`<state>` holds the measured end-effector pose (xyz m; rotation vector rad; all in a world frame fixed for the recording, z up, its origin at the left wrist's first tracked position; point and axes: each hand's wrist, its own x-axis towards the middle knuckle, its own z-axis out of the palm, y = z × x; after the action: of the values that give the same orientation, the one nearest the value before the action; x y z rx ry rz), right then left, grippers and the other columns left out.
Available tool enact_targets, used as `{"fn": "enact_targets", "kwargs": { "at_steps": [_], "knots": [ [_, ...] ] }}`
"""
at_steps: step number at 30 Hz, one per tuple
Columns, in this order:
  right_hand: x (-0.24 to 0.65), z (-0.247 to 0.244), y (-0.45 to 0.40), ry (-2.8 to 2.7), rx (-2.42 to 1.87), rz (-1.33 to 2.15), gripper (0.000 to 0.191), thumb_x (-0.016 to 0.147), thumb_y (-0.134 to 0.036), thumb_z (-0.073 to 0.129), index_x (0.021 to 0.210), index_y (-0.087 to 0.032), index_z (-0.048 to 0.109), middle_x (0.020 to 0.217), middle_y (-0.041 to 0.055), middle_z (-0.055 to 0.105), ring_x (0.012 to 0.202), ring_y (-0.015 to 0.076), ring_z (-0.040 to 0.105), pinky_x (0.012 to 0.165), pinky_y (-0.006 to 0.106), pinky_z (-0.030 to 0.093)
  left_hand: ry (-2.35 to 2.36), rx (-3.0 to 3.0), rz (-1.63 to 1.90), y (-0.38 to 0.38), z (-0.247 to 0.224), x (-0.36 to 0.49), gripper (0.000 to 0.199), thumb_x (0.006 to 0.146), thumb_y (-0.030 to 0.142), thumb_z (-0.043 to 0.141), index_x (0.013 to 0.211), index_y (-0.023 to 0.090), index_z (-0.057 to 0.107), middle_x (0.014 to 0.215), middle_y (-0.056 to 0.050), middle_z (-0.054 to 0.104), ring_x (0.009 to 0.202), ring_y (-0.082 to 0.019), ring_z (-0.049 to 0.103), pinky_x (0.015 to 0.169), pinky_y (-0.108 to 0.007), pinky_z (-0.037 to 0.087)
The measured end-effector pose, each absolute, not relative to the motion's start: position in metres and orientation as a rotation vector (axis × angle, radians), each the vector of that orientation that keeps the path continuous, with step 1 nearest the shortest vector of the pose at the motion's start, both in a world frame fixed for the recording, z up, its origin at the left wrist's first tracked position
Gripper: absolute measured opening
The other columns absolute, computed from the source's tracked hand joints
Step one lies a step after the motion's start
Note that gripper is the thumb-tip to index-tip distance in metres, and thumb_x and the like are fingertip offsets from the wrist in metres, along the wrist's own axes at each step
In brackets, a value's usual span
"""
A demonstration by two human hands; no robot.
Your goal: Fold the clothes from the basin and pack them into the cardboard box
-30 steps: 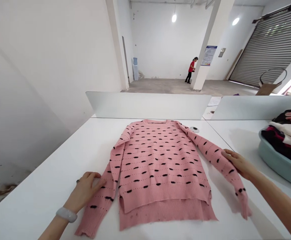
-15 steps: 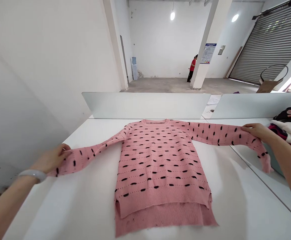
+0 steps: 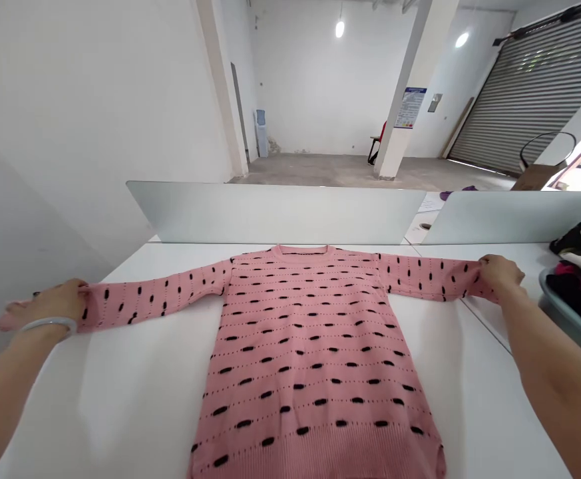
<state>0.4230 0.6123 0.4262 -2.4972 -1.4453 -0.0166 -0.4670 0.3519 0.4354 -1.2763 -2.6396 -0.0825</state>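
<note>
Pink knit sweater [image 3: 310, 352], hem out of view, stretches between left hand [image 3: 50, 307] and right hand [image 3: 500, 276], fingers [image 3: 73, 289] closed on its sleeves [image 3: 155, 298].

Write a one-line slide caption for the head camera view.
A left hand and right hand stretch the sleeves of a pink sweater on a white table.

Pink knit sweater [image 3: 310, 352] flat on white bench [image 3: 120, 399], neckline toward far edge, sleeves pulled straight out sideways. Left hand [image 3: 53, 306] closed on left sleeve [image 3: 150, 299] near the cuff, at bench's left edge, bangle [image 3: 48, 324] on wrist. Right hand [image 3: 500, 276] pinching right sleeve [image 3: 424, 279] end, near teal basket [image 3: 564, 326] of clothes [image 3: 574, 276] at right edge.
</note>
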Motion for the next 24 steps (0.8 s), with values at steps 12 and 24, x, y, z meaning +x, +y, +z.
{"fn": "enact_targets", "kwargs": {
  "at_steps": [12, 24],
  "knots": [
    [0.393, 0.398, 0.598, -1.822, -1.91, -0.526, 0.045, 0.095, -0.033, 0.036, 0.129, -0.009, 0.053, 0.137, 0.0243, 0.043, 0.125, 0.0358, 0.035, 0.099, 0.061, 0.01, -2.561, -1.372, -0.325, 0.368, 0.419, -0.398, 0.046, 0.098, 0.03, 0.025, 0.129, 0.001, 0.042, 0.146, -0.027, 0.026, 0.137, -0.046, 0.011, 0.092, -0.076, 0.021],
    [0.258, 0.387, 0.356, -2.592, -1.06, -0.064, 0.032, 0.095, -0.029, 0.042, 0.123, -0.024, 0.054, 0.128, 0.0072, 0.056, 0.118, 0.0224, 0.053, 0.1, 0.045, 0.043, -1.772, -2.5, -0.311, 0.251, 0.382, -0.191, 0.044, 0.094, 0.038, 0.039, 0.135, 0.026, 0.046, 0.146, -0.008, 0.038, 0.136, -0.031, 0.031, 0.1, -0.047, 0.042]
  ]
}}
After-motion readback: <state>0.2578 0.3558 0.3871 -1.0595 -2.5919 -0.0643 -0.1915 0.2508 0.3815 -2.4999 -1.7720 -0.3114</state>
